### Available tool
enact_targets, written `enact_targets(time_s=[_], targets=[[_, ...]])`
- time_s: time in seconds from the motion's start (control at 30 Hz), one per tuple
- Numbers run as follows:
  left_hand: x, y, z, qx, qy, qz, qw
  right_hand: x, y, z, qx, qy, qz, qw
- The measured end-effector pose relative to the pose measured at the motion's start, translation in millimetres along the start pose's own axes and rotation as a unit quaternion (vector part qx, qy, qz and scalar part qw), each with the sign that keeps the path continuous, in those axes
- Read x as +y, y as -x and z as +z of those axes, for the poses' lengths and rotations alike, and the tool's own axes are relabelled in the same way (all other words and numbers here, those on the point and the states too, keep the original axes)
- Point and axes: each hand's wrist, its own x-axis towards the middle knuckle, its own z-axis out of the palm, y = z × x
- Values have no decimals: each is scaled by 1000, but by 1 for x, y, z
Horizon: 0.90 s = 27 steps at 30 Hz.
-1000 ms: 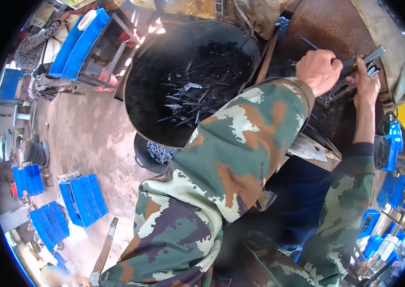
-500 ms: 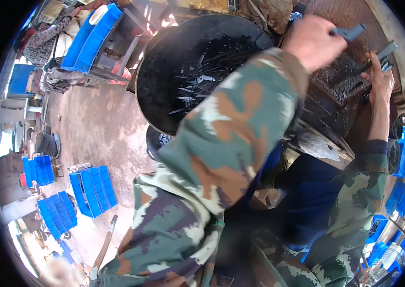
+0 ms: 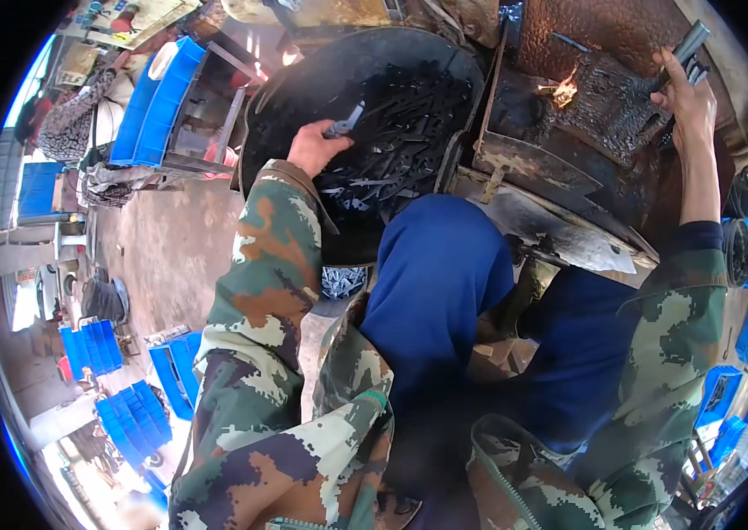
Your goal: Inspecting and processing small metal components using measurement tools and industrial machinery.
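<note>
A short grey metal piece (image 3: pixel 347 121) is pinched in my left hand (image 3: pixel 316 148), above the near-left part of a wide, round dark pan (image 3: pixel 290 75). Inside the pan lies a loose heap of thin dark metal strips (image 3: pixel 409 132), some of them shiny. At the far right my right hand (image 3: pixel 694 110) is closed round several grey metal pieces (image 3: pixel 692 49); one long piece sticks out past the fingers. It is beside a dark, grimy, wet-looking work surface (image 3: pixel 612 106). The palm and some fingers of that hand are hidden.
A bright orange, flame-like glow (image 3: pixel 561 90) shows on the grimy surface. A worn metal plate (image 3: pixel 559 234) slopes at its near edge. Below the pan stands a container of small shiny pieces (image 3: pixel 344 281). Blue bins (image 3: pixel 133 422) stand on the floor at left; another blue bin (image 3: pixel 157 102) is raised.
My left hand has swung left from beside my right hand to over the pan, still gripping a grey metal piece. My right hand has shifted slightly up and left. The orange glow has appeared.
</note>
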Motion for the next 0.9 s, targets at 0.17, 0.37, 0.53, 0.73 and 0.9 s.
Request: enact_targets(time_s=[0.17,0.37,0.53,0.73,0.9], targets=[[-8,-1,12,21,15,-54,998,5,1,1,-12,-2,-5,1000],[6,5,-1,86,211,14,974,1,-3,3,-12,-11,-8,1000],[46,22,-23,72,379,14,922,2,-5,0,-17,1,-2,1000],[40,49,-27,-43,382,29,923,0,-2,0,-16,5,4,1000],[-1,33,-29,-46,254,-106,960,-2,-1,-2,-16,8,4,1000]])
